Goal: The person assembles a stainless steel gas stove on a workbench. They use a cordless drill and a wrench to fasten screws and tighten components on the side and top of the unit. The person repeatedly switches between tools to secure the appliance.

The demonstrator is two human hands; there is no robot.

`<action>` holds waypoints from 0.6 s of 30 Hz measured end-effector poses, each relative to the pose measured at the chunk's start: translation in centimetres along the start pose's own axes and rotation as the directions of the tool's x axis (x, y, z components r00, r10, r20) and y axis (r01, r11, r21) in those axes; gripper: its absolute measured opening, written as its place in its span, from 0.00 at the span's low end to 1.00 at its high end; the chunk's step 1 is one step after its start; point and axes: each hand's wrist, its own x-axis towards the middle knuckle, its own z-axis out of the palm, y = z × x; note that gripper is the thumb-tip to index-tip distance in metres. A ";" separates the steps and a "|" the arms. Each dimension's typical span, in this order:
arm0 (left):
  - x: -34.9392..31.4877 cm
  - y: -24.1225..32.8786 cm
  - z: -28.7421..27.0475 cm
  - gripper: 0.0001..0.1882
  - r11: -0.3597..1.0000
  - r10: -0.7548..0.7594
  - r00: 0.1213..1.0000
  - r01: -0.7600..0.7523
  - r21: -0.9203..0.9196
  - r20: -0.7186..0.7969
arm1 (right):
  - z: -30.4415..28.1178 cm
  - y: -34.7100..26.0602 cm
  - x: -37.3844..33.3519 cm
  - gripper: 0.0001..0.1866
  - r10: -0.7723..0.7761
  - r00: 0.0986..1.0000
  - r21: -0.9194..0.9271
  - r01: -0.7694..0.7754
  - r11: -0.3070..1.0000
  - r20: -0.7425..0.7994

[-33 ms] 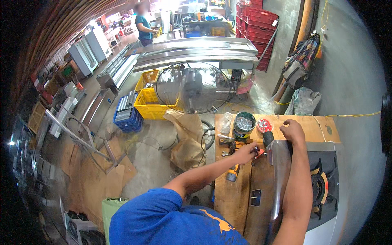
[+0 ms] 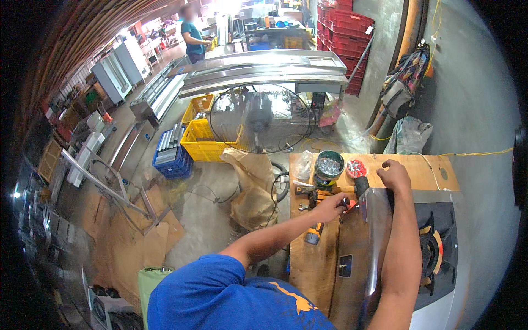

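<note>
A stainless steel stove housing (image 2: 377, 231) stands on edge on the wooden workbench (image 2: 313, 267), its gas burner (image 2: 430, 250) set in a dark plate on the right. My left hand (image 2: 331, 208) is closed on a small orange-red item near the far left end of the housing; its kind is too small to make out. Beyond the housing's far end, my right hand (image 2: 394, 176) has loosely bent fingers set apart, with nothing visible in them, and its forearm crosses over the housing. A dark cylindrical piece (image 2: 361, 187) sits between my hands.
A yellow-black power drill (image 2: 314, 233) lies left of the housing. A tub of metal fasteners (image 2: 329, 165) and a bowl of red and white pieces (image 2: 356, 168) stand behind. Past the bench are a fan (image 2: 258, 115), a yellow crate (image 2: 206, 144), and a person (image 2: 193, 38).
</note>
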 end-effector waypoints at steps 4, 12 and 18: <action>-1.2 0.4 -0.2 0.18 0.974 0.131 0.991 -0.127 0.186 -0.009 | -0.2 -0.6 0.1 0.24 0.014 0.999 0.029 -0.013 0.999 -0.041; -3.9 0.2 1.3 0.18 0.891 0.266 0.964 -0.242 0.384 -0.010 | -1.0 -1.4 -0.4 0.25 0.076 0.997 0.011 -0.076 0.997 -0.001; -2.5 -2.1 0.9 0.19 0.875 0.241 0.967 -0.183 0.448 -0.077 | -0.9 -1.4 0.0 0.25 0.068 0.997 -0.015 -0.068 0.998 0.024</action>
